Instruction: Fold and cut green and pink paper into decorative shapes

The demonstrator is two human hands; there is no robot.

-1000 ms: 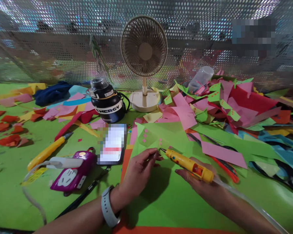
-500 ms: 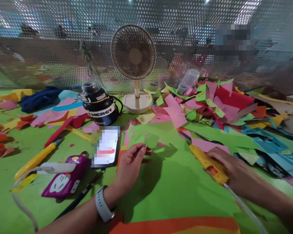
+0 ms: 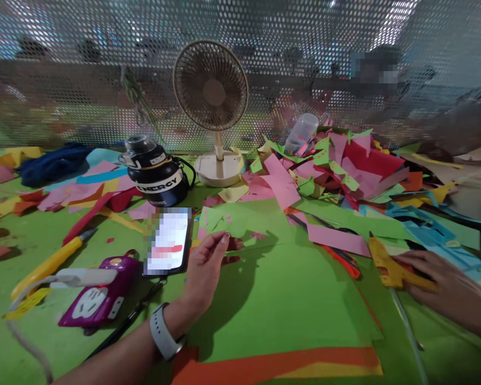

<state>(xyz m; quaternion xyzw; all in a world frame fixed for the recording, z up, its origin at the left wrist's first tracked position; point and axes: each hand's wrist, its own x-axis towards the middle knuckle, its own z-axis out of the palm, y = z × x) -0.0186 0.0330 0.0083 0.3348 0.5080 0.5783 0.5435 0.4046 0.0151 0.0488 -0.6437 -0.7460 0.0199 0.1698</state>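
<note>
My left hand (image 3: 209,266), with a pale watch strap on the wrist, is raised over green paper sheets (image 3: 288,299). Its thumb and index finger pinch a small green paper piece (image 3: 238,228), which is hard to tell from the green behind it. Small pink paper bits (image 3: 258,235) lie just beyond the fingertips. On the right, my right hand (image 3: 444,280) has its fingers over the handle of a yellow hot glue gun (image 3: 390,267). The gun is low at the table, nozzle pointing away, its pale cord running toward me.
Red-handled scissors (image 3: 342,261) lie partly under a pink paper strip (image 3: 339,240). A paper scrap heap (image 3: 344,160), a fan (image 3: 220,168) and a black bottle (image 3: 158,179) stand behind. Left are a phone (image 3: 170,240), a purple power strip (image 3: 104,294) and a yellow pen-shaped tool (image 3: 50,264).
My right hand has moved right with the glue gun, off the green sheets and lower toward the table. The red-handled scissors now show. My left hand keeps its pinch; the view has shifted slightly.
</note>
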